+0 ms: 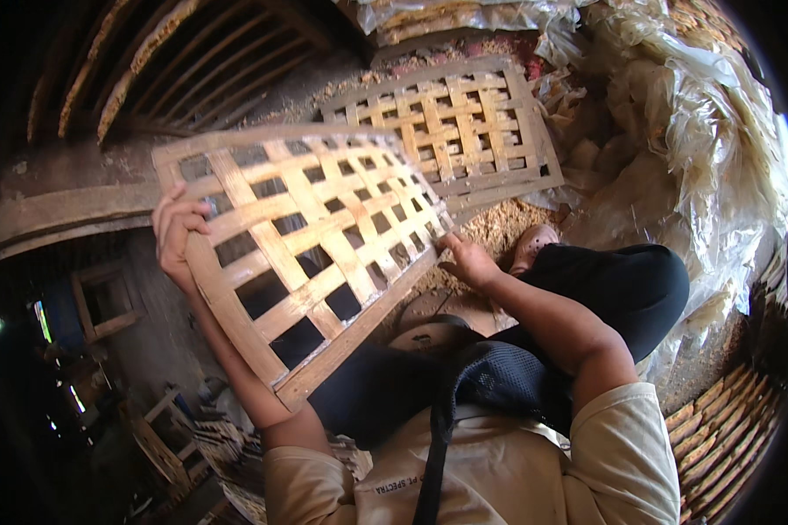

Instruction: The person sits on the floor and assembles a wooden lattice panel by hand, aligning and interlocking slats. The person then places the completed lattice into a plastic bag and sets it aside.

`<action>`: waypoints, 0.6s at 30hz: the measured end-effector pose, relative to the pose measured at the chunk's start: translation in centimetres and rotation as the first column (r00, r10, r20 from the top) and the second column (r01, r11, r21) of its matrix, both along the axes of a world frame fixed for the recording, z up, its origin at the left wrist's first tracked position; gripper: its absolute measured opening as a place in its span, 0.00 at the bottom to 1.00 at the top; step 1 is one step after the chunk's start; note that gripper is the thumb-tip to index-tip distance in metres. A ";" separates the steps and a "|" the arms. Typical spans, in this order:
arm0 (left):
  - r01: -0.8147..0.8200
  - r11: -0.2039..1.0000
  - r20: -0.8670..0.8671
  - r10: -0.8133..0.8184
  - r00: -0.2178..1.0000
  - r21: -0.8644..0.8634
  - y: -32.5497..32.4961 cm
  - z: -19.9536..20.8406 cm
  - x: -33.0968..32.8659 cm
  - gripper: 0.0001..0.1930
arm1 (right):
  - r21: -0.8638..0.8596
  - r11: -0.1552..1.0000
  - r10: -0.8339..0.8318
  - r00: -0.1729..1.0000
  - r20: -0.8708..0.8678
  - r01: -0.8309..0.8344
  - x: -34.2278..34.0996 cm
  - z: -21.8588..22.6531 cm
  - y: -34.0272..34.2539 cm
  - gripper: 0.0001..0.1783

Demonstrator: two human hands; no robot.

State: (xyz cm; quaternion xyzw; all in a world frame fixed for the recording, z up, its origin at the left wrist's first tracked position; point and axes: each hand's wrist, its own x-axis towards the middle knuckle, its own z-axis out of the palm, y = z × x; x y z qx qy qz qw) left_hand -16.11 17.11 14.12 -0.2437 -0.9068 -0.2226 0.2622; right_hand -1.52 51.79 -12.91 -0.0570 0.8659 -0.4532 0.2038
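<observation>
A wooden-framed lattice tray (350, 207), woven from flat pale bamboo strips, is raised and tilted in front of me. My left hand (180, 229) grips its left side rail, with fingertips curled over the edge. At the opposite lower corner, my right hand (471, 261) is closed on the frame's edge; the rail hides part of its fingers. Behind it, a second lattice tray (460, 118) of the same kind lies low, partly covered by the raised one. Pale crumbly grains (506, 229) are scattered around and under that second tray.
Crumpled clear plastic sheets (674, 149) are heaped along the right side. Slatted racks with pale slabs stand at the upper left (144, 66) and lower right (731, 437). A wooden beam (79, 210) runs along the left. My bent leg (622, 293) is close to my right arm.
</observation>
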 end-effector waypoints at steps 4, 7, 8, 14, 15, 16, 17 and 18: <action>0.042 0.999 -0.029 -0.042 0.999 0.008 0.5 0.4 0.1 0.10 | -0.033 0.999 -0.002 0.991 0.134 0.007 1.2 -3.6 1.8 0.27; 0.087 0.996 -0.022 -0.087 0.996 0.034 0.8 0.0 -0.9 0.12 | -0.040 0.990 -0.122 0.973 0.197 0.133 0.9 -4.8 2.7 0.29; 0.105 0.993 -0.024 -0.104 0.994 0.045 0.9 0.0 -1.1 0.12 | -0.045 0.992 -0.104 0.973 0.204 0.115 0.6 -5.0 2.7 0.29; 0.176 0.978 -0.019 -0.175 0.984 0.109 2.0 0.3 -1.8 0.14 | -0.106 0.993 -0.027 0.975 0.220 0.051 -1.5 -2.4 1.4 0.21; 0.178 0.977 -0.018 -0.177 0.984 0.115 2.2 0.4 -1.8 0.14 | -0.074 0.996 -0.035 0.968 0.247 0.055 -1.7 -2.8 1.1 0.19; 0.193 0.976 -0.029 -0.191 0.981 0.100 2.2 0.5 -2.0 0.15 | -0.064 0.997 -0.035 0.976 0.214 0.049 -1.7 -3.1 1.0 0.18; 0.207 0.975 -0.040 -0.204 0.978 0.086 2.1 0.5 -2.2 0.15 | -0.054 0.998 -0.033 0.983 0.182 0.044 -1.7 -3.3 1.0 0.18; 0.217 0.974 -0.052 -0.213 0.976 0.068 2.0 0.7 -2.3 0.15 | -0.047 0.998 -0.026 0.989 0.148 0.034 -1.8 -3.3 0.8 0.17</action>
